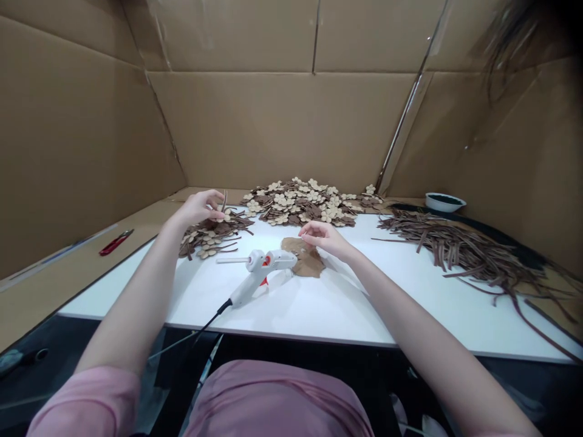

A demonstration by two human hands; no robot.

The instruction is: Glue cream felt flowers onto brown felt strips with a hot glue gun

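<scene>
My left hand (pixel 203 207) is raised over a pile of cream and brown flower cut-outs with strip stems (pixel 209 238). Its thumb and fingers pinch a stemmed flower, whose thin brown strip (pixel 225 200) sticks up past the fingertips. My right hand (pixel 325 237) has its fingertips together just above a brown, irregular flat piece (pixel 310 262); anything between them is too small to make out. A white glue gun (pixel 255 276) with a red trigger stands on the white board (pixel 291 312) between my arms, its nozzle over the brown piece.
A large heap of cream and brown flowers (pixel 305 203) lies at the back. Loose brown strips (pixel 455 243) are piled at the right, with a white bowl (pixel 444 202) behind them. A red cutter (pixel 116 243) lies at the left. Cardboard walls (pixel 273 127) enclose the table.
</scene>
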